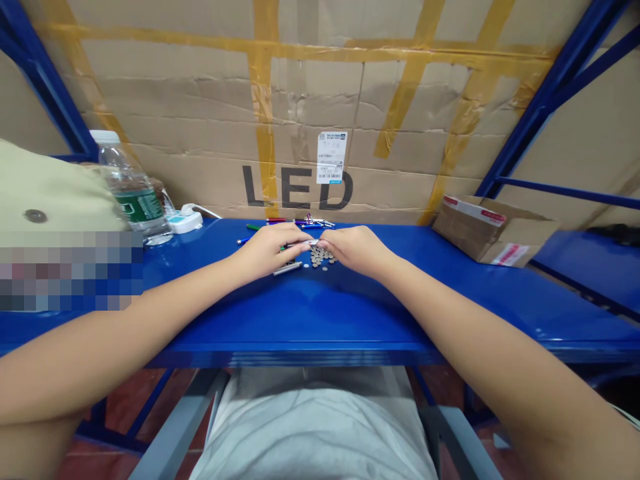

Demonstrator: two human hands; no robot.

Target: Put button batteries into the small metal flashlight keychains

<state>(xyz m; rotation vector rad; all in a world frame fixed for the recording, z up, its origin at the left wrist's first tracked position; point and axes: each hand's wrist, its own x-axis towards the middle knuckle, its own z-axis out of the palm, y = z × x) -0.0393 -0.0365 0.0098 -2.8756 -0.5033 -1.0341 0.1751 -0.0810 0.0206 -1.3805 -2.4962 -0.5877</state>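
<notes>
Above the blue table (pixel 310 313), my left hand (pixel 273 250) and my right hand (pixel 353 248) meet at their fingertips. Both pinch a small whitish piece (pixel 313 243) with dark marks; its kind is too small to make out. Just below and behind the fingers lies a spread of small round silvery coins (pixel 320 257). A silver pen-like stick (pixel 287 269) rests on the table beneath my left hand. Several pens (pixel 303 223), some red and some blue, lie behind the hands, partly hidden by them.
A clear bottle (pixel 137 193) with a green label stands at the left beside a white power strip (pixel 185 220). A small cardboard box (pixel 493 230) sits at the right. A large taped cardboard panel (pixel 200 120) rises behind the table, between blue metal posts (pixel 545 100).
</notes>
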